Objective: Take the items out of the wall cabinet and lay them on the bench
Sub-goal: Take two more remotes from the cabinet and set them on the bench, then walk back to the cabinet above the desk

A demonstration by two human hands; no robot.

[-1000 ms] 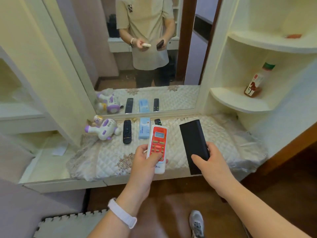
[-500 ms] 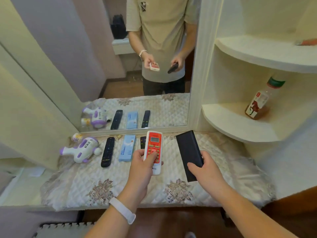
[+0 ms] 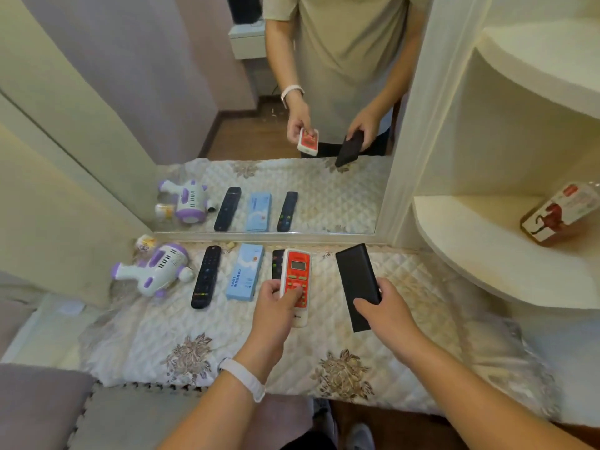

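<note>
My left hand (image 3: 276, 311) grips a red-and-white remote (image 3: 297, 277) just above the quilted bench cover (image 3: 227, 339). My right hand (image 3: 384, 311) holds a flat black power bank (image 3: 355, 279) over the cover's right half. Lying in a row on the bench are a white-and-purple toy (image 3: 156, 269), a black remote (image 3: 206, 276), a light blue box (image 3: 245, 271) and a second black remote (image 3: 277, 263), partly hidden behind the red remote. A bottle (image 3: 561, 214) stands on the corner shelf (image 3: 480, 251) at right.
A mirror (image 3: 324, 177) backs the bench and reflects the items and a person's torso and hands. A small jar (image 3: 144, 243) sits behind the toy. Curved corner shelves jut out on the right. A grey foam mat (image 3: 130, 417) lies at lower left.
Both hands have carried the red remote and the power bank forward and lower toward the bench. The view has moved closer and tilted down.
</note>
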